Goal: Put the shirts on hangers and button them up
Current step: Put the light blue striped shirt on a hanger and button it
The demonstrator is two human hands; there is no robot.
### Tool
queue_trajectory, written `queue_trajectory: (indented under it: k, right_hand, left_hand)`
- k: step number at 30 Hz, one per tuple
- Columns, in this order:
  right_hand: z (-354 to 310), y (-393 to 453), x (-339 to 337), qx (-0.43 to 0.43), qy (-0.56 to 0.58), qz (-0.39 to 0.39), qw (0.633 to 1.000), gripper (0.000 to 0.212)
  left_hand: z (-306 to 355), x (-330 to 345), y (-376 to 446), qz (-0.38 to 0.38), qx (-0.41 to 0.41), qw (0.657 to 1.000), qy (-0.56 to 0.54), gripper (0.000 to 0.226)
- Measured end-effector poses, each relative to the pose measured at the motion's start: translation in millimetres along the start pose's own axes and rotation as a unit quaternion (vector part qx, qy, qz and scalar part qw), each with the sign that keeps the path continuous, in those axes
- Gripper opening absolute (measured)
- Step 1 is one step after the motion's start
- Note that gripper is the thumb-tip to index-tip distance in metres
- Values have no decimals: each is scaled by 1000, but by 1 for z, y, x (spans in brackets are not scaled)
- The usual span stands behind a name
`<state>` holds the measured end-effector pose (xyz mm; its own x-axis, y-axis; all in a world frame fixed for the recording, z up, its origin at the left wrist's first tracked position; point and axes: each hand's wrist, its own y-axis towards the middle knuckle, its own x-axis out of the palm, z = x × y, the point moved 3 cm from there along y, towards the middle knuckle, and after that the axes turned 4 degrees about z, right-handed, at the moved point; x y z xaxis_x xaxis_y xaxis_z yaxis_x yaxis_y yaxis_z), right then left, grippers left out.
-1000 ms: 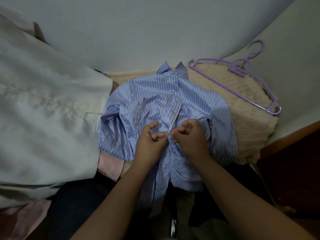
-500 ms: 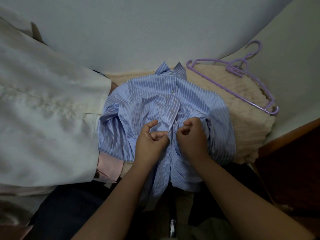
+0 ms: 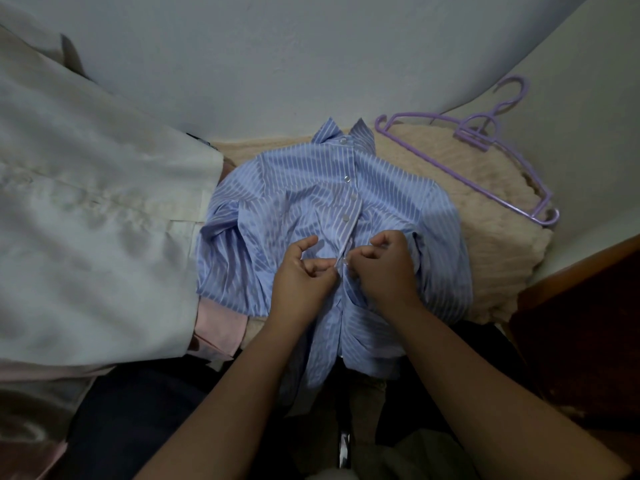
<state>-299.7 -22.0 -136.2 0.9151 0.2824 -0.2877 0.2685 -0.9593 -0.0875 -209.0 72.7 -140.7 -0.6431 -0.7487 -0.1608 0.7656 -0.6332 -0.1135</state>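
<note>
- Blue striped shirt (image 3: 304, 216): it lies face up at frame centre on a beige blanket (image 3: 485, 216), its upper buttons (image 3: 346, 218) already fastened.
- Hold the two placket edges aligned and push the next button fully through its hole before you let go.
- Left hand (image 3: 301, 271): fingers curled, pinching the left placket edge.
- Right hand (image 3: 388, 268): fingers curled, pinching the right edge.
- Purple hanger (image 3: 485, 174): it lies spare at upper right.

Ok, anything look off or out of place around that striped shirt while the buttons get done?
Nothing is damaged or spilled. The blue striped shirt lies bunched, its sleeves folded under. Both hands, left hand and right hand, pinch its placket. The purple hangers lie unused on the beige blanket.
</note>
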Motion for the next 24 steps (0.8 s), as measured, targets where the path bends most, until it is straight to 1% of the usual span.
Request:
queue_trajectory:
  k: [2,5,8,11,13,14,17,19,21,24]
  right_hand:
    - [-1,1,1,-7,-3,9,1000,34]
    - [-1,0,0,-17,-16,2,1000,34]
    - [1,0,-1,-9,12,-17,1000,35]
    - [2,0,-1,-8,36,-27,999,36]
    - [1,0,-2,-38,23,-25,999,37]
    - [-1,-1,-2,-56,19,-30,998,37]
    - [-6,-7,-2,-117,9,-81,990,36]
    - [-8,-8,-2,-154,-19,-99,983,27]
    - [-7,-6,-1,-159,-35,-119,979,22]
    - [-6,-4,-1,-139,-51,-152,977,16]
  left_hand:
    - [0,0,0,-1,-4,1000,-9,50]
    - [-3,-1,-2,2,-20,999,-51,50]
    - [-6,-1,0,2,-28,997,-69,51]
    - [-5,-1,2,-7,-27,995,-91,41]
    - [-5,0,3,-11,-32,994,-108,34]
    - [-5,1,4,-11,-32,993,-110,35]
    - [-7,1,6,-13,-30,995,-99,47]
    - [-8,2,6,-17,-32,995,-98,50]
    - [-8,2,7,-15,-35,994,-101,53]
    - [-9,3,8,-17,-26,996,-89,56]
